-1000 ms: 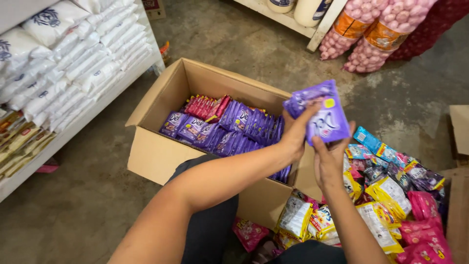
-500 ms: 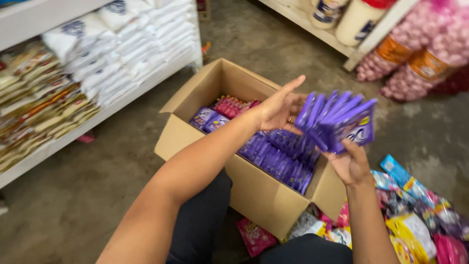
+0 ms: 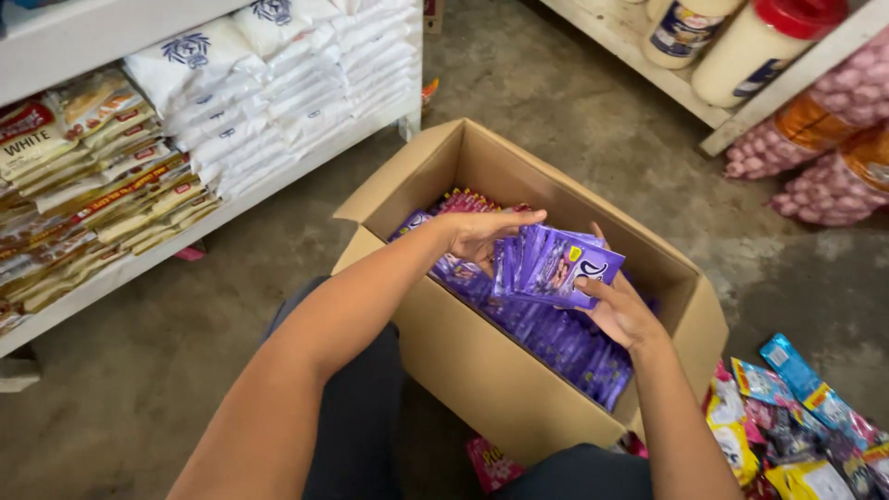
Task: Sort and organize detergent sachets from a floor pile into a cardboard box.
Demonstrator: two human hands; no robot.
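Both grips clamped on purple sachet stack: left hand atop, right hand beneath, above cardboard box.

Purple packets in hand: a fanned stack of glossy purple plastic sachets, smooth film catching light, held between the left hand and right hand.
Box: open brown corrugated cardboard carton, matt, dry paper surface, flaps creased at the edges.
Box contents: rows of the same shiny purple film sachets; glossy pink-red ones at the far corner.
Floor: rough grey concrete floor, matt, stained and dusty.
Shelf, left: white painted wooden shelf; soft white plastic bags, slightly shiny.
Floor, lower right edge: loose glossy yellow, blue and pink foil packets.
Shelf, upper right: smooth white plastic jar with red lid.
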